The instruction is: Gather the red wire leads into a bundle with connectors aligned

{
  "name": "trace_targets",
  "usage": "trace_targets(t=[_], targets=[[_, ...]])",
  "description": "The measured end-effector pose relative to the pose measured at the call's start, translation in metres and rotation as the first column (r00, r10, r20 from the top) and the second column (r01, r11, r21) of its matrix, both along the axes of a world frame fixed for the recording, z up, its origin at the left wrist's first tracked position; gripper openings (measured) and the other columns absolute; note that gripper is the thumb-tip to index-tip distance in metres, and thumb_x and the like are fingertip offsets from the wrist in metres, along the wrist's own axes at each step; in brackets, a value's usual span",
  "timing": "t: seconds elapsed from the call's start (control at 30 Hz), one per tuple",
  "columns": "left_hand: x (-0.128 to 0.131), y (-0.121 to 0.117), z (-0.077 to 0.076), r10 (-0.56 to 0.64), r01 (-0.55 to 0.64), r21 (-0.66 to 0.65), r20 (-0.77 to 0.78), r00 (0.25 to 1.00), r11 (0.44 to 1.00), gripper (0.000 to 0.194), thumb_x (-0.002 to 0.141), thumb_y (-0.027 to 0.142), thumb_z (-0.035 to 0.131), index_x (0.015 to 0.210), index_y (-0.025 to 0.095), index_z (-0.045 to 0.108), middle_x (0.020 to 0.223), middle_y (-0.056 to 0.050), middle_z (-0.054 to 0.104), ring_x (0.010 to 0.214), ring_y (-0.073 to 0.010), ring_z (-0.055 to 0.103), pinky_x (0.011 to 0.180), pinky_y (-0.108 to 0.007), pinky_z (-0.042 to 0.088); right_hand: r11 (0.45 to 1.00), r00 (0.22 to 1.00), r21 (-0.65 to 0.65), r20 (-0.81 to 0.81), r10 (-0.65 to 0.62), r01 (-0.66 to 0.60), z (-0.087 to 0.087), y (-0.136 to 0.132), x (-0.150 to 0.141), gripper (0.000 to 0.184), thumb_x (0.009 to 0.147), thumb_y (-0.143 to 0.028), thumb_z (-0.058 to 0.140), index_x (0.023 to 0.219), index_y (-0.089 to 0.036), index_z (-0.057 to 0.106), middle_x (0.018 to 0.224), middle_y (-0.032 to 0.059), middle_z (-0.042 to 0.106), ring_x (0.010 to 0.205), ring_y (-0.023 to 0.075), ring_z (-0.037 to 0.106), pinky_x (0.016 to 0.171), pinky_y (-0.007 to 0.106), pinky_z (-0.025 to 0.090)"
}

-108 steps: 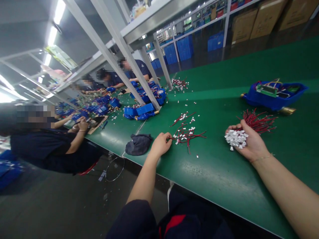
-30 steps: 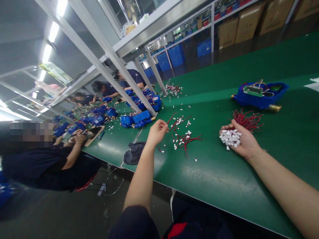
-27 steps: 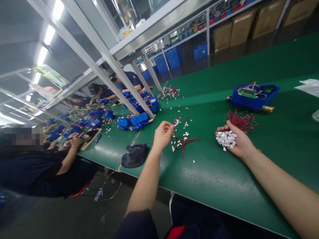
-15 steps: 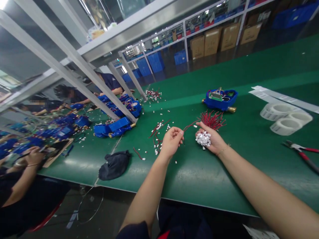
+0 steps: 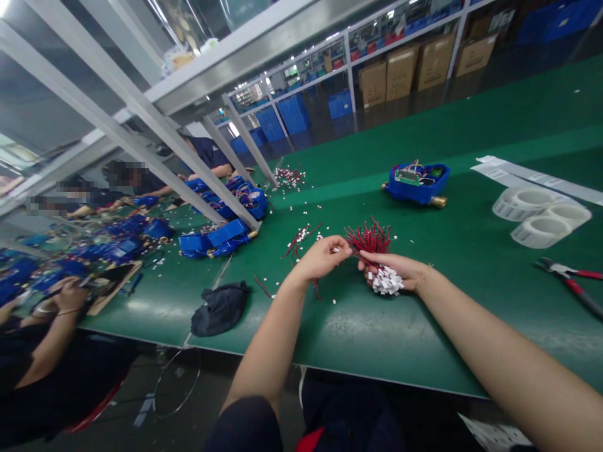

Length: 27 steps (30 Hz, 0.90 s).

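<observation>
My right hand [image 5: 407,269] is closed around a bundle of thin red-and-black wires [image 5: 370,238]. Their loose ends fan out beyond the fingers, and the white connectors [image 5: 387,280] cluster on the near side of the palm. Close by on the left, my left hand [image 5: 325,258] pinches a wire lead, with a bit of white connector [image 5: 336,250] showing at the fingers; most of this lead is hidden. More loose wire leads [image 5: 298,238] with white connectors lie scattered on the green table left of my hands.
Beyond my hands sits an open blue housing [image 5: 417,183] with a circuit board and brass fitting. Label rolls [image 5: 541,231] and red-handled cutters [image 5: 568,276] lie right. A dark cloth [image 5: 220,309], blue housings [image 5: 217,238] and shelf posts [image 5: 249,141] stand left, where co-workers sit.
My right hand has turned and come slightly nearer, swinging the wire ends leftward. My left hand has moved a little, and the wire that stretched between the hands no longer shows there.
</observation>
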<state>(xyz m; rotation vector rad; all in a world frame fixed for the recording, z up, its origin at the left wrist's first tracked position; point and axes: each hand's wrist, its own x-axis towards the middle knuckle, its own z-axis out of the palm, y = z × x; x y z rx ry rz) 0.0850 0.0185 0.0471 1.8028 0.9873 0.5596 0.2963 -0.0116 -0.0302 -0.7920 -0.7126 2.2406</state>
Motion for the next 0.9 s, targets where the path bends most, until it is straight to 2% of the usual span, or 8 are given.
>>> trace_targets(t=[0.1, 0.23, 0.37, 0.47, 0.6, 0.7, 0.8, 0.9], targets=[[-0.001, 0.001, -0.002, 0.028, -0.027, -0.026, 0.058, 0.998, 0.999, 0.025, 0.084, 0.041, 0.072, 0.086, 0.017, 0.065, 0.070, 0.002, 0.061, 0.058, -0.0085, 0.052, 0.055, -0.021, 0.038, 1.000, 1.000, 0.017, -0.013, 0.000, 0.000, 0.001, -0.001, 0.002, 0.033, 0.086, -0.042, 0.077, 0.074, -0.014, 0.064, 0.059, -0.0001, 0.061, 0.054, 0.0112, 0.062, 0.050, 0.020, 0.053], [-0.020, 0.007, -0.008, 0.276, -0.267, -0.071, 0.212, 0.937, 0.961, 0.033, 0.074, 0.044, 0.081, 0.086, 0.015, 0.070, 0.071, -0.002, 0.067, 0.054, -0.0088, 0.055, 0.049, -0.020, 0.038, 0.997, 0.997, 0.028, -0.038, -0.066, 0.067, 0.004, 0.001, 0.004, 0.040, 0.081, -0.046, 0.081, 0.068, -0.016, 0.059, 0.058, -0.0004, 0.059, 0.052, 0.0103, 0.058, 0.052, 0.022, 0.054], [-0.037, 0.013, -0.025, 0.576, -0.620, -0.024, 0.401, 0.713, 0.784, 0.038, 0.086, 0.053, 0.064, 0.096, 0.017, 0.063, 0.081, -0.001, 0.067, 0.058, -0.0053, 0.054, 0.050, -0.016, 0.036, 0.956, 0.957, 0.043, -0.045, -0.287, 0.289, 0.004, 0.008, 0.000, 0.026, 0.089, -0.038, 0.075, 0.077, -0.017, 0.064, 0.071, 0.0002, 0.067, 0.064, 0.0100, 0.066, 0.061, 0.020, 0.057], [-0.023, 0.004, -0.039, 0.652, -0.732, -0.025, 0.476, 0.590, 0.681, 0.037, 0.093, 0.052, 0.054, 0.103, 0.017, 0.059, 0.091, -0.004, 0.069, 0.064, -0.0059, 0.059, 0.053, -0.015, 0.040, 0.895, 0.897, 0.060, -0.038, -0.440, 0.441, 0.004, 0.010, -0.007, 0.013, 0.090, -0.031, 0.074, 0.095, -0.020, 0.070, 0.088, 0.0005, 0.074, 0.073, 0.0093, 0.069, 0.068, 0.019, 0.059], [0.022, -0.022, -0.049, 0.579, -0.667, 0.038, 0.461, 0.672, 0.744, 0.024, 0.091, 0.040, 0.062, 0.099, 0.018, 0.064, 0.091, -0.006, 0.072, 0.072, -0.0121, 0.067, 0.061, -0.022, 0.051, 0.852, 0.858, 0.102, -0.030, -0.513, 0.513, 0.008, 0.003, -0.021, 0.029, 0.082, -0.033, 0.082, 0.106, -0.021, 0.071, 0.080, -0.0030, 0.070, 0.065, 0.0092, 0.066, 0.059, 0.018, 0.056], [0.047, -0.040, -0.052, 0.438, -0.535, 0.317, 0.329, 0.837, 0.783, 0.011, 0.091, 0.029, 0.064, 0.094, 0.020, 0.070, 0.092, -0.005, 0.073, 0.086, -0.0166, 0.068, 0.082, -0.031, 0.054, 0.851, 0.858, 0.116, -0.023, -0.514, 0.513, 0.012, -0.005, -0.030, 0.039, 0.078, -0.044, 0.084, 0.108, -0.021, 0.072, 0.080, -0.0012, 0.071, 0.068, 0.0121, 0.067, 0.060, 0.020, 0.057], [0.054, -0.052, -0.054, 0.331, -0.360, 0.551, 0.157, 0.931, 0.753, 0.014, 0.095, 0.026, 0.060, 0.100, 0.022, 0.073, 0.101, -0.006, 0.075, 0.097, -0.0190, 0.068, 0.090, -0.034, 0.054, 0.859, 0.863, 0.096, -0.005, -0.505, 0.504, 0.011, -0.006, -0.031, 0.037, 0.075, -0.045, 0.087, 0.096, -0.019, 0.072, 0.076, 0.0008, 0.071, 0.065, 0.0147, 0.067, 0.056, 0.023, 0.057], [0.042, -0.048, -0.052, 0.221, -0.246, 0.510, 0.111, 0.969, 0.824, 0.023, 0.096, 0.032, 0.061, 0.116, 0.025, 0.070, 0.112, -0.005, 0.075, 0.100, -0.0170, 0.070, 0.079, -0.027, 0.058, 0.842, 0.844, 0.066, -0.012, -0.536, 0.536, 0.005, 0.000, -0.025, 0.033, 0.074, -0.045, 0.087, 0.082, -0.020, 0.067, 0.067, -0.0028, 0.066, 0.055, 0.0116, 0.062, 0.050, 0.021, 0.053]])
